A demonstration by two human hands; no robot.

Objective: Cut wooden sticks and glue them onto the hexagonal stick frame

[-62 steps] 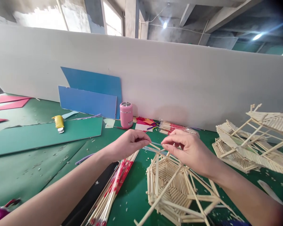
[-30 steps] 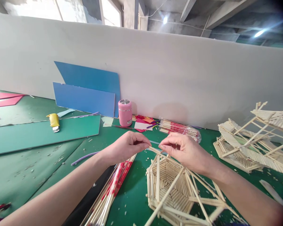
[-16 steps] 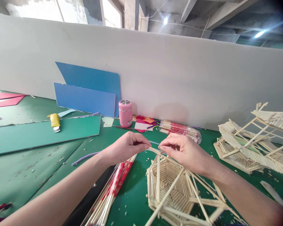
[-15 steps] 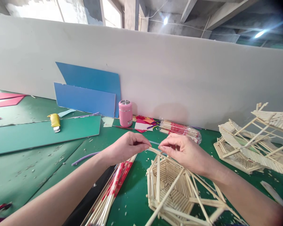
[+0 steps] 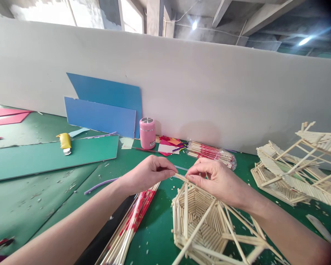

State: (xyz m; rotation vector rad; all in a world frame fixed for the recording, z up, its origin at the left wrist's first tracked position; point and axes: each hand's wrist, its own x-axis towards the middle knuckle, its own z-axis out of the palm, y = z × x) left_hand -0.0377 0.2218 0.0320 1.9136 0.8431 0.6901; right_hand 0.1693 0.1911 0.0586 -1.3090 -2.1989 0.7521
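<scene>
Head view, short stick (image 5: 181, 177) pinched between both hands' fingers (image 5: 173, 171)

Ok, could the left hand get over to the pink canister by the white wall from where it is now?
Probably yes. The left hand pinches a short stick along with the right hand, so it would have to let go first. Only bare green table lies between it and the pink canister.

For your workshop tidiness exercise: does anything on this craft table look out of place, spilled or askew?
Yes. Pale wood crumbs are scattered across the green table. The hexagonal stick frame lies tipped on its side below both hands, left hand and right hand, which pinch one short stick.
</scene>
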